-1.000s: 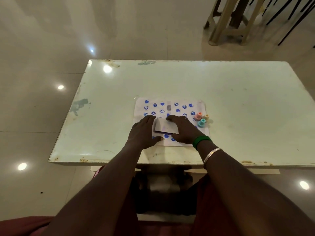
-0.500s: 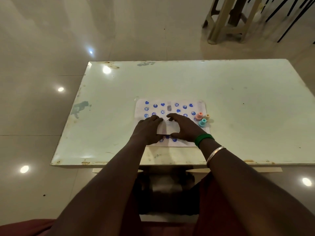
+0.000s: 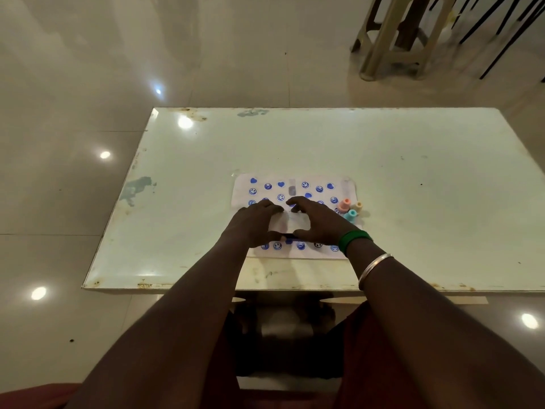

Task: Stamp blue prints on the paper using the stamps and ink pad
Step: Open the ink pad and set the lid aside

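Note:
A white paper [image 3: 345, 186] covered with blue heart and smiley prints lies on the table, near its front edge. Over its middle, a flat white ink pad case [image 3: 290, 223] sits between both my hands, with a dark edge showing along its near side. My left hand [image 3: 253, 225] grips its left end and my right hand [image 3: 318, 222] its right end, fingers curled over the top. Three small stamps stand at the paper's right edge: a pink stamp [image 3: 344, 205], a beige stamp [image 3: 357, 206] and a teal stamp [image 3: 351, 215].
The pale, worn table [image 3: 413, 172] stretches wide to the right and back. A beige plastic stool [image 3: 395, 39] and dark chair legs stand on the glossy floor beyond the far right corner. My right wrist wears a green bangle and a silver bangle.
The ink pad's white lid, tilted up a second ago, has come down flat between my hands. Both hands stayed on it.

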